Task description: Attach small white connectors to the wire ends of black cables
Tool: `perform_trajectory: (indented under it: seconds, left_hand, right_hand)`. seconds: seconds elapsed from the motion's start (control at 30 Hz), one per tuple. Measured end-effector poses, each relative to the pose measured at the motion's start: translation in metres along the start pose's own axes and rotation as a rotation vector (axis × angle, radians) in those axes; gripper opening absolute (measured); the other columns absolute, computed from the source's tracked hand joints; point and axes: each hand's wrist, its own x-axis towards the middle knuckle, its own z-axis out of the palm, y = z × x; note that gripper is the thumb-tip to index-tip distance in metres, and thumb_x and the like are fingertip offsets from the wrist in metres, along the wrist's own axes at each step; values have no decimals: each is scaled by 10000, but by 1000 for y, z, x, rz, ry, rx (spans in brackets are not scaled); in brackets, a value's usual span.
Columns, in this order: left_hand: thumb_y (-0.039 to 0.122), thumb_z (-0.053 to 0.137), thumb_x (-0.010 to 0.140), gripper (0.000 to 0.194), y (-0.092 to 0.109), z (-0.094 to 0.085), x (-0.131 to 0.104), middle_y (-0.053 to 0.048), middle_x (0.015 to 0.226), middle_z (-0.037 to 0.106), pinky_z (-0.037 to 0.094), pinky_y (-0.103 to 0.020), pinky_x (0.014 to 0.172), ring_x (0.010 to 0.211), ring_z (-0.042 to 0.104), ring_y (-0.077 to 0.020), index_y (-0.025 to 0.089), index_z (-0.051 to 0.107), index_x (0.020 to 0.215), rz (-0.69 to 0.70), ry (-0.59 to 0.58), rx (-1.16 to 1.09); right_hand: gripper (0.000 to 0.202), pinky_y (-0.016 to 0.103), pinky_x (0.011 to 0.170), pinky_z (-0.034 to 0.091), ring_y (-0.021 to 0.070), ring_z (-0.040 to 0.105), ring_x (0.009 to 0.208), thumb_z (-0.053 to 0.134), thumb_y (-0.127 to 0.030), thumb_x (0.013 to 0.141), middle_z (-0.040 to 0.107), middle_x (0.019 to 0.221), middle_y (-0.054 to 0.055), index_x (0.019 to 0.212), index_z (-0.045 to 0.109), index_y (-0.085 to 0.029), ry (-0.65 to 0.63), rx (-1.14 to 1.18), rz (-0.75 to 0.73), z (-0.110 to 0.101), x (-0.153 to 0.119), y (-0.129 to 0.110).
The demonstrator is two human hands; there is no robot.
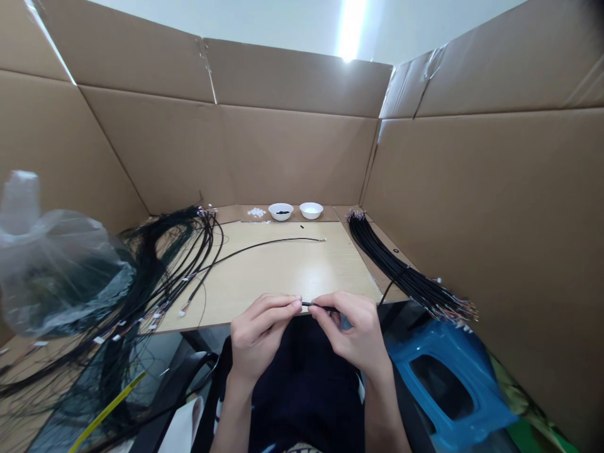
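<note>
In the head view my left hand [265,330] and my right hand [353,327] are held close together at the table's front edge. A short stretch of thin black cable [307,304] bridges the gap between their fingertips. My left thumb and forefinger pinch one part of it, and whatever lies inside that pinch is hidden. My right thumb and fingers are closed on the cable a little further along; a black length passes beneath them. Behind the hands, a single black cable [264,243] with a small light tip curves across the table.
Loose black cables with white connectors [163,270] sprawl at left beside a clear plastic bag [61,270]. A tied cable bundle [401,270] lies right. White bowls [311,211] and small white pieces [256,212] stand at the back. Cardboard walls [302,151] enclose the table [283,270]. A blue plastic stool [453,390] is lower right.
</note>
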Motion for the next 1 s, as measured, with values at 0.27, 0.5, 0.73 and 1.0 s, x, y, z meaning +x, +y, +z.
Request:
perform_trajectory:
  seconds: [0.27,0.5,0.73,1.0]
  left_hand:
    - [-33,767,873,260,11,1,8,-1,894,817,651,-190,747,790,775,-128,206,809,969,-111,-55,-65]
    - [-24,762,880,244,15,0,12,2,870,814,643,-175,726,761,775,-124,211,803,927,-182,-119,-113]
    - [-18,754,888,227,19,3,12,-13,853,815,657,-211,716,754,778,-143,202,801,915,-169,-121,-134]
    - [-18,755,887,210,20,7,11,-22,854,814,659,-223,700,744,777,-148,190,779,906,-124,-106,-72]
  right_hand:
    - [116,269,596,457,142,608,568,696,-148,999,734,701,19,895,743,-167,-34,48,-134,-9,-1,5]
    - [119,257,621,452,129,651,611,689,-147,1009,752,744,0,907,745,-173,-119,48,-90,-15,2,1]
    - [152,245,647,472,133,686,643,660,-154,1022,758,750,-6,891,728,-188,-133,88,-14,-17,3,-3]
    - [191,249,658,490,153,710,659,620,-159,1029,772,764,5,873,719,-206,-121,103,82,-14,1,-4]
